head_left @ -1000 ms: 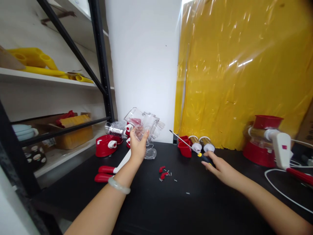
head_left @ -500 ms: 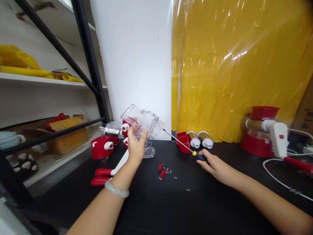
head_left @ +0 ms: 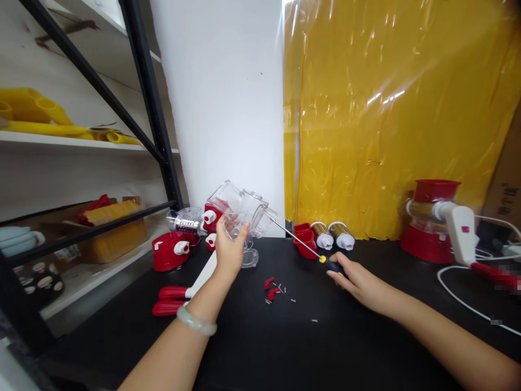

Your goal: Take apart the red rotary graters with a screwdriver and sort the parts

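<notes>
My left hand grips a clear plastic grater housing, tilted and held just above the black table. My right hand holds a screwdriver by its black and yellow handle. The thin shaft slants up to the left, and its tip meets the clear housing's right side. Small red clips and loose screws lie on the table between my hands. A pale bracelet circles my left wrist.
Red handles and red grater parts sit at the left. Two metal drums and a red cup stand by the yellow sheet. An assembled red grater and a white cable lie right. Shelving stands at the left.
The screwdriver has swung up and left until its tip reaches the clear housing. My right hand slid slightly left; the left hand kept the housing in about the same place.
</notes>
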Available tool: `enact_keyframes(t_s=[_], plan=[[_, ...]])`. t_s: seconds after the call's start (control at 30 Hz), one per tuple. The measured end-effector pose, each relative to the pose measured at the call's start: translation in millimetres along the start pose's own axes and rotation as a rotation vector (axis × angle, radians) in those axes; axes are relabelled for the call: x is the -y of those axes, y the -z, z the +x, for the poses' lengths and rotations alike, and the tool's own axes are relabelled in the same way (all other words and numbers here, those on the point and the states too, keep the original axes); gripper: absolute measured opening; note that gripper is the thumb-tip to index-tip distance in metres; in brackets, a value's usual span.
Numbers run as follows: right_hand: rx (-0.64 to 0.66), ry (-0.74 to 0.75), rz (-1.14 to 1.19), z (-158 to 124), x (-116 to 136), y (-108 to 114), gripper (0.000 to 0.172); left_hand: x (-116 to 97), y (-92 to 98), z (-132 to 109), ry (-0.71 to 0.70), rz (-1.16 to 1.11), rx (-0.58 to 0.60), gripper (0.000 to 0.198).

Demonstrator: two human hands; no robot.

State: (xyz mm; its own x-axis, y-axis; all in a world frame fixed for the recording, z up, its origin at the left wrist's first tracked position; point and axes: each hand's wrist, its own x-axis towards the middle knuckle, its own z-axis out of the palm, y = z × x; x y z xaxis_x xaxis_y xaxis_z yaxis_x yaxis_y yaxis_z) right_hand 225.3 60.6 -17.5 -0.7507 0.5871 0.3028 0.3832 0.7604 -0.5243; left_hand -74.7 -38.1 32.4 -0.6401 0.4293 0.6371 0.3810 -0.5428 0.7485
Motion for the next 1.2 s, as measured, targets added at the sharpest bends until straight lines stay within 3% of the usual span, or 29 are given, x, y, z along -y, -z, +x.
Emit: enact_keyframes(t_s=[0.33, 0.57, 1.0, 1.2], plan=[[-0.004, 0.005, 0.043, 0, -2, -3, 0.027, -1, -0.1, -1, -0.012, 0.028, 0.015, 0.068], [0.071, 0.002, 0.115, -1, -1, -4, 0.028, -4, 0.2, 0, -0.003, 0.037, 0.019, 0.069], [-0.053, 0.008, 0.053, -2, 7, -5, 0.027, 0, 1.8, 3, -0.002, 0.032, 0.008, 0.067], [0.002, 0.054, 0.124, -3, 9, -7, 0.032, 2, 3.4, 5, -0.025, 0.030, -0.005, 0.065]])
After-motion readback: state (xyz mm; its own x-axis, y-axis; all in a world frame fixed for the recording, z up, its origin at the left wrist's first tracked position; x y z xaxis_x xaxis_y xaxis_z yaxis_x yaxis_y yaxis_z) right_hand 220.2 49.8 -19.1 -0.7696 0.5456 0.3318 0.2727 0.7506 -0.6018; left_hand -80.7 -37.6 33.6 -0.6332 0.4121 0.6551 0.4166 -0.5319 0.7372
